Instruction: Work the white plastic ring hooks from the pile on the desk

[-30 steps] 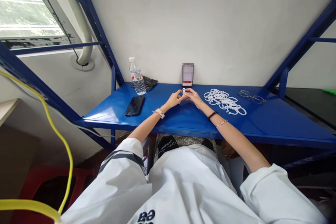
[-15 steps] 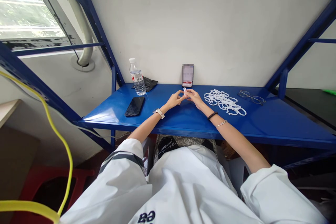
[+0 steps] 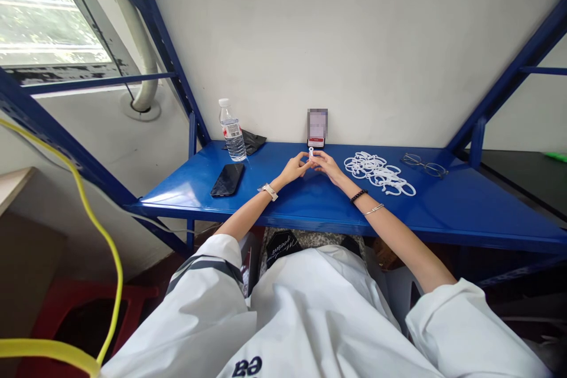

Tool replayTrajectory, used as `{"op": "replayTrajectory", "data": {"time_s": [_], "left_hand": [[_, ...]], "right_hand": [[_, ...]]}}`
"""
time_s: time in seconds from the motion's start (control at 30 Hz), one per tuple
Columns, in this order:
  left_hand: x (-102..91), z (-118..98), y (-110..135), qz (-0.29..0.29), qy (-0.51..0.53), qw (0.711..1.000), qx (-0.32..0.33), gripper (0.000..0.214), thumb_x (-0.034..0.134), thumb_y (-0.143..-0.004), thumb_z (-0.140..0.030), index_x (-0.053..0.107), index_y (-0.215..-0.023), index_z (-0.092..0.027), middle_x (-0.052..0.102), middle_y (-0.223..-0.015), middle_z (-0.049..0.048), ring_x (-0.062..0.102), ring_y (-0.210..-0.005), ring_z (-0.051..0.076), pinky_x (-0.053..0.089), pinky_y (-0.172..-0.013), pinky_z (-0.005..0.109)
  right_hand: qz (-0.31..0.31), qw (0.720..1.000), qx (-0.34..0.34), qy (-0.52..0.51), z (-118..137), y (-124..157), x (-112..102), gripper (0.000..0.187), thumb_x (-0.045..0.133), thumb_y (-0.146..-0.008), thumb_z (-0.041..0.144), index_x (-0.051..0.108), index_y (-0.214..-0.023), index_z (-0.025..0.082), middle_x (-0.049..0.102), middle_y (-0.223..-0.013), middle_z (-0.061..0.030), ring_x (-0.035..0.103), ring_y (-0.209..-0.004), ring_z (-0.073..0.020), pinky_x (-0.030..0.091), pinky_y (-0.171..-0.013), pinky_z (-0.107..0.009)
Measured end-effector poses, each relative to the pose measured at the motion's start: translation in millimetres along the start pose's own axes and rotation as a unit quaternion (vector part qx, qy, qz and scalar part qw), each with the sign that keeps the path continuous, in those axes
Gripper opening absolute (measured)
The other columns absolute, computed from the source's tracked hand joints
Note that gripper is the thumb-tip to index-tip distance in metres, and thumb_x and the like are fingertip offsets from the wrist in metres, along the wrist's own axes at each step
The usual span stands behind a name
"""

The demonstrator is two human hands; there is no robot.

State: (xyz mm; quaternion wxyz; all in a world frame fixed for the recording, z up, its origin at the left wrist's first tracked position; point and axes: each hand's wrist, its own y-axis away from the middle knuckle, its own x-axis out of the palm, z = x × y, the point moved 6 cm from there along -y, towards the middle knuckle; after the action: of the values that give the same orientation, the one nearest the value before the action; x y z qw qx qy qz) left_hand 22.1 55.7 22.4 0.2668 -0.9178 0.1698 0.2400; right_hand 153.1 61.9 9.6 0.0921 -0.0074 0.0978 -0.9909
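My left hand [image 3: 293,169] and my right hand [image 3: 326,164] meet over the middle of the blue table [image 3: 283,207], with fingertips pinched together. Between them they hold a small white piece with a ring-shaped end [image 3: 311,150] that pokes up above the fingers. The rest of it is covered by my fingers. To the right of my right hand lies a loose pile of white loops [image 3: 378,172], thin and cord-like, tangled over each other.
A water bottle [image 3: 233,133], a black pouch [image 3: 253,142] and a phone [image 3: 227,179] are on the left. Another phone or card with a blurred face [image 3: 317,128] leans on the wall behind my hands. Eyeglasses [image 3: 424,165] lie at right. Blue frame posts flank the table.
The ring-shaped end of the white piece has shifted very slightly between my fingertips. Both hands stay in nearly the same place.
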Motion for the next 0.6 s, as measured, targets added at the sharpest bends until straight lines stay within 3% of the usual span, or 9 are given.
{"op": "replayTrajectory", "data": {"time_s": [0.27,0.6], "left_hand": [[0.6,-1,0,0.002,0.004,1.0,-0.002,0.05,0.049,-0.088,-0.052,0.051,-0.117,-0.012,0.05,-0.045,-0.0069,0.045,-0.041,0.009,0.037,-0.051,0.021],[-0.4,-8,3,0.002,0.001,1.0,0.006,0.047,0.047,-0.09,-0.052,0.054,-0.114,-0.012,0.05,-0.045,-0.0062,0.045,-0.041,0.009,0.038,-0.052,0.021]], "right_hand": [[-0.004,1.0,-0.023,0.005,0,-2,-1,0.047,0.075,-0.066,0.045,0.062,-0.105,0.023,0.068,-0.084,-0.0007,0.063,-0.078,-0.0162,0.049,-0.069,-0.028],[-0.073,0.995,-0.067,0.012,11,0,-9,0.05,0.075,-0.065,0.05,0.064,-0.103,0.02,0.068,-0.084,-0.0029,0.06,-0.07,-0.0147,0.047,-0.065,-0.027]]}}
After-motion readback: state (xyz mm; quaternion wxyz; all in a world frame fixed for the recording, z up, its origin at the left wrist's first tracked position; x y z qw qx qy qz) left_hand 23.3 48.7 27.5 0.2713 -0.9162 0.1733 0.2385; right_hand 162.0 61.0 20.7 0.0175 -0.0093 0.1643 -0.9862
